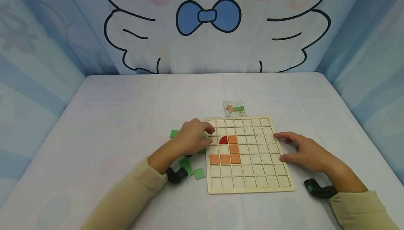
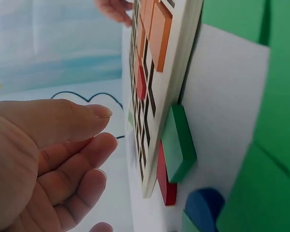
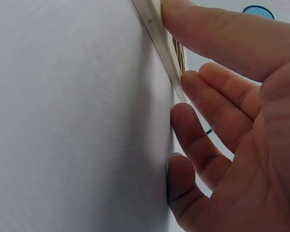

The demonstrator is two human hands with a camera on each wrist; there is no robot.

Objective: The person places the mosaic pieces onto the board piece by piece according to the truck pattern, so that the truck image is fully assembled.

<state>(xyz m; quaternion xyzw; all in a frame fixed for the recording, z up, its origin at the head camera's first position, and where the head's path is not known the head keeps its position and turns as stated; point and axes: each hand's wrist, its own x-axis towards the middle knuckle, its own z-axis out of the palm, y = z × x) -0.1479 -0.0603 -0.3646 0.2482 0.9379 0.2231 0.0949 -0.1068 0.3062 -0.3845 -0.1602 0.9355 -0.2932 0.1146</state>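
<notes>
A wooden grid board [image 1: 252,190] lies on the table, with several orange square tiles [image 1: 225,159] and a red rounded tile [image 1: 223,140] in its cells. My left hand [image 1: 190,137] hovers over the board's left edge. Its thumb and fingers are loosely bent, and the left wrist view shows nothing between them. At the right edge, my right hand [image 1: 310,151] touches the board with thumb and index finger, the other fingers relaxed. Beside the board's left edge, a green tile [image 2: 179,145] leans against a red piece [image 2: 166,186].
Several green square tiles [image 1: 199,173] lie left of the board, some hidden under the left arm. A blue piece [image 2: 203,205] lies among them. Behind the board is a small picture card [image 1: 234,108] with a gridded coloured pattern. Printed curtains surround the white tabletop.
</notes>
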